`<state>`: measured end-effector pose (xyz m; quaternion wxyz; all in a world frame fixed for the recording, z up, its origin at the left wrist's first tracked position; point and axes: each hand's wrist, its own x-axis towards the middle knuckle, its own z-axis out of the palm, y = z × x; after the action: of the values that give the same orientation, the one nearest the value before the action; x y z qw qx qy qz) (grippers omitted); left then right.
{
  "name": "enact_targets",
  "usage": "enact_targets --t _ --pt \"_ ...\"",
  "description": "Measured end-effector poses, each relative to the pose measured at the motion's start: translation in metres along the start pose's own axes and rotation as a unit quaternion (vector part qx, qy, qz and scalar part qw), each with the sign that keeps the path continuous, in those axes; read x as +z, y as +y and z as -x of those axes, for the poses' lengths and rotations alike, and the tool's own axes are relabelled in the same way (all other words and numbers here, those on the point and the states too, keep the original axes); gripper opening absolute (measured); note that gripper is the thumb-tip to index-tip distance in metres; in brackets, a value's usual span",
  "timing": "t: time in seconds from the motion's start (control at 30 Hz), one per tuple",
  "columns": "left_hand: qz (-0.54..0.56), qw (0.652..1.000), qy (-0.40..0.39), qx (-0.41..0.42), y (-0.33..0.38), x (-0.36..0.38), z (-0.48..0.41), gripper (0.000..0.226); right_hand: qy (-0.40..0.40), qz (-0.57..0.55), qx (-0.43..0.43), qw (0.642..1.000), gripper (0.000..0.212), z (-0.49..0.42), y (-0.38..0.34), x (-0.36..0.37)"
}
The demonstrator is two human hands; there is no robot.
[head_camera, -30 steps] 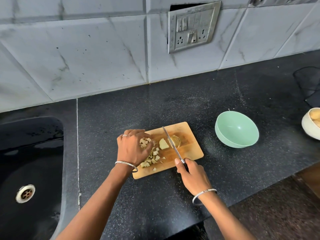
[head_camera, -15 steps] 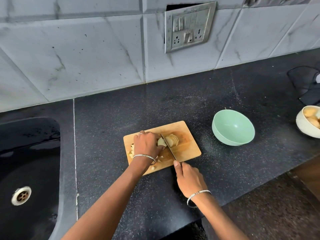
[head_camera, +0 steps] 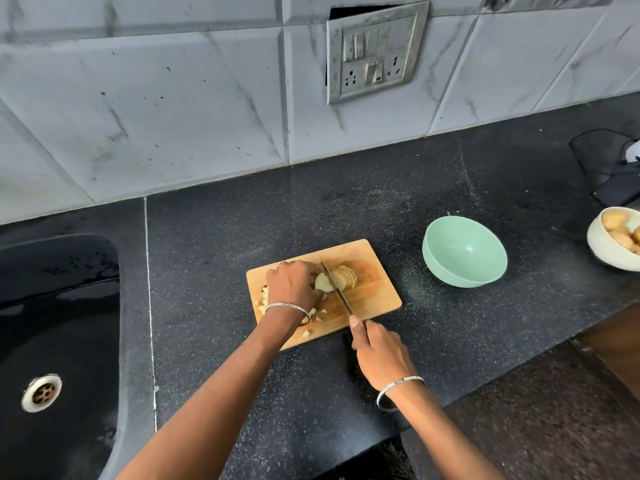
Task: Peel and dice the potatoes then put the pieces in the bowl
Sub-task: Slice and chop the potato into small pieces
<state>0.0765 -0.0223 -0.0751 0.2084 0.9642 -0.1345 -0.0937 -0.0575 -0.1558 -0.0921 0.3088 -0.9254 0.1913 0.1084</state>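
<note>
Black speckled stone bench [head_camera: 277, 220] carries a pale wooden cutting board [head_camera: 374, 289]. On it the left hand [head_camera: 294, 284] holds the peeled pale potato piece [head_camera: 323, 282], grip curled over it. The right hand [head_camera: 379, 355], nearer the person, has its grip clamped on the steel knife [head_camera: 337, 289], and the blade crosses the potato's long axis just right of the left fingers.

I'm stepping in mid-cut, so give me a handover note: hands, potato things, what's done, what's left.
Left hand holds the potato piece on the cutting board. Right hand grips the knife, blade against the potato, slices beside it.
Done: some diced pieces lie on the board near the left wrist.
Left: finish dicing, move everything into the empty green bowl; more potatoes sit in the white bowl, far right.
</note>
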Motion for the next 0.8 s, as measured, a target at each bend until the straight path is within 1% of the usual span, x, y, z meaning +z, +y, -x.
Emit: enact_targets --t 0.17,0.37,0.53,0.63,0.73,0.8 --pt "0.014 1.000 0.005 -0.013 -0.0006 0.0004 0.0012 0.035 0.001 0.011 0.025 1.000 0.057 -0.0017 -0.0015 0.0031" --pt "0.044 0.998 0.030 -0.028 -0.0011 0.0036 0.0063 0.044 -0.010 0.010 0.013 1.000 0.055 0.0016 -0.0030 0.0048" --pt "0.082 0.996 0.036 -0.030 -0.0013 0.0056 0.0075 0.045 -0.010 0.006 0.001 1.000 0.053 0.0041 -0.0067 0.0024" --pt "0.069 0.997 0.024 -0.031 -0.0010 0.0042 0.0068 0.042 -0.006 0.002 0.009 1.000 0.054 0.0032 -0.0058 0.0012" --pt "0.047 0.998 0.002 -0.031 0.0020 0.0007 0.0050 0.037 0.004 -0.008 0.001 1.000 0.055 0.0026 -0.0068 -0.0009" --pt "0.031 0.999 0.001 -0.031 0.0037 0.0001 0.0042 0.033 0.001 -0.010 -0.003 1.000 0.055 0.0033 -0.0097 -0.0025"
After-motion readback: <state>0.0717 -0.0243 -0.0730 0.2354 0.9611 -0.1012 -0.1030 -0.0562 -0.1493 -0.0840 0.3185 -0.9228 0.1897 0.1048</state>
